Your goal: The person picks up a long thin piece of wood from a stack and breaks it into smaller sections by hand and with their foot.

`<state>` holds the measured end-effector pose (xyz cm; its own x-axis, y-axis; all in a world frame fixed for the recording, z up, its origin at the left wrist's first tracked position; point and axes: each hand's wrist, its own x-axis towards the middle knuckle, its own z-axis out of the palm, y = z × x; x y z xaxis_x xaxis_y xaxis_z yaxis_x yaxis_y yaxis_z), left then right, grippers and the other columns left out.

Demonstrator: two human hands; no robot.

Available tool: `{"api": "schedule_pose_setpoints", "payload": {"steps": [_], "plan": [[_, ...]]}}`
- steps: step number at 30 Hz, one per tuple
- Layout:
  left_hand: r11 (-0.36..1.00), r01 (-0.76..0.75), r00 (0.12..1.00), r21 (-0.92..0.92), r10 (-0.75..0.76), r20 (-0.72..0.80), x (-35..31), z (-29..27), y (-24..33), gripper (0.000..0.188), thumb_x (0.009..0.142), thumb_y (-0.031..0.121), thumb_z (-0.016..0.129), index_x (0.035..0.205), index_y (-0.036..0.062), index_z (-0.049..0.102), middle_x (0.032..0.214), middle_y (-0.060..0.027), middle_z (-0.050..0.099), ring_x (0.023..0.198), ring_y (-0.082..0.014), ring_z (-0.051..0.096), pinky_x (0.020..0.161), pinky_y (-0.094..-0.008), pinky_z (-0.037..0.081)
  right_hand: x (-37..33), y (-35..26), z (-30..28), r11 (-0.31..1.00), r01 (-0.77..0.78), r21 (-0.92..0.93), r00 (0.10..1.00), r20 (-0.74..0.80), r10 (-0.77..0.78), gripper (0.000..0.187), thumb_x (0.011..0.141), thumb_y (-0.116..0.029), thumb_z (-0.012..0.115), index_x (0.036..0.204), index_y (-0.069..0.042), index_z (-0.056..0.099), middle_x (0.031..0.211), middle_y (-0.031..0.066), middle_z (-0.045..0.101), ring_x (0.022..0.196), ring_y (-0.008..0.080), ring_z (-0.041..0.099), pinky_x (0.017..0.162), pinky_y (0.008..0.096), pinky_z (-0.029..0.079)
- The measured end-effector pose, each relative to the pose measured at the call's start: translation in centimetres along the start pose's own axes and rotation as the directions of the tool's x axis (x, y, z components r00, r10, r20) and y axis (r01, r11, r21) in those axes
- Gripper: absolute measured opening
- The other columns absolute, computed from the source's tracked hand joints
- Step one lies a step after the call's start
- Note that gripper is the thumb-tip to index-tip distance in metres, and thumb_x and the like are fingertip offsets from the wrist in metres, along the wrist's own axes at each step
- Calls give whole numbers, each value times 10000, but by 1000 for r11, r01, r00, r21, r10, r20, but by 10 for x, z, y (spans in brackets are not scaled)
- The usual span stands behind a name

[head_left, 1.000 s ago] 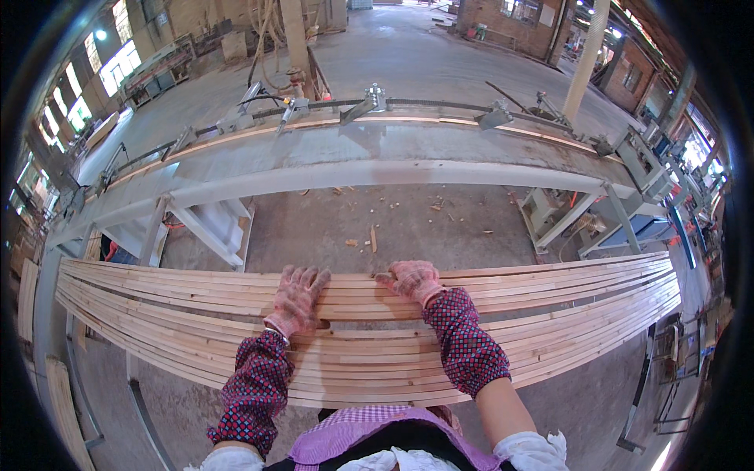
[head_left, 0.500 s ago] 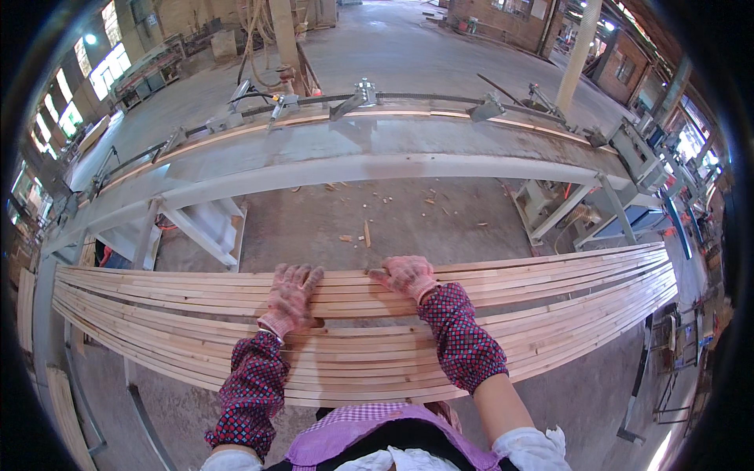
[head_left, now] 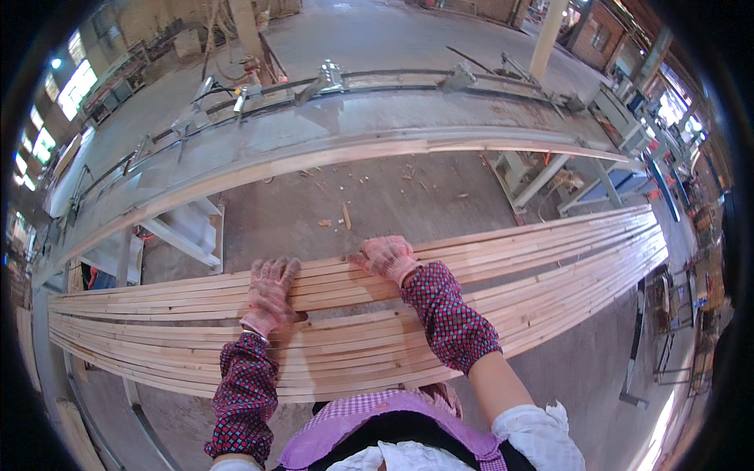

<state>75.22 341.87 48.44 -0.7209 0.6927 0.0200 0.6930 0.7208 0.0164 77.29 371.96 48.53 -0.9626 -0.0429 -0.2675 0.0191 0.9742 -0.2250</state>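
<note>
Long pale wooden strips [head_left: 353, 345] lie side by side in front of me, split by a narrow gap into a far group and a near group. My left hand [head_left: 271, 292], in a stained pink glove, lies across the far group with its fingers bent over the far edge and its thumb by the gap. To its right, my right hand [head_left: 386, 257], gloved alike, curls over the same far edge; its fingertips are partly hidden. Beyond them, a single wooden strip [head_left: 314, 160] runs along the near edge of a long grey machine bench [head_left: 377, 119].
Metal clamps [head_left: 330, 76] and a rail line the bench's far side. Wood scraps [head_left: 345, 216] litter the concrete floor between bench and strips. At right stand a machine box [head_left: 620, 114] and a rack [head_left: 675, 314]. A post [head_left: 550, 39] rises behind the bench.
The single strip has shifted from the bench's far rail to its near edge. My view has turned slightly; both hands keep their places on the strips.
</note>
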Motion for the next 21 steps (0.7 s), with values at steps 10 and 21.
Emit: {"api": "schedule_pose_setpoints", "payload": {"steps": [10,21], "plan": [[994,-13,1000,-104,13,-2,7,-2,8,1205,434,440,942,1468,110,419,1433,-159,467,1376,-360,388,1202,-546,208,8,10,15,1000,-7,21,997,-76,9,585,924,-654,524,1042,-120,732,973,125,747,905,336,725,745,486,586],[988,-100,991,-118,88,-103,7,2,5,1222,417,415,951,1460,88,405,1422,-156,460,1365,-356,396,1205,-546,227,1,9,7,985,20,171,994,-112,-1,441,926,-537,583,1089,-147,710,976,126,733,928,358,705,809,477,561]]}}
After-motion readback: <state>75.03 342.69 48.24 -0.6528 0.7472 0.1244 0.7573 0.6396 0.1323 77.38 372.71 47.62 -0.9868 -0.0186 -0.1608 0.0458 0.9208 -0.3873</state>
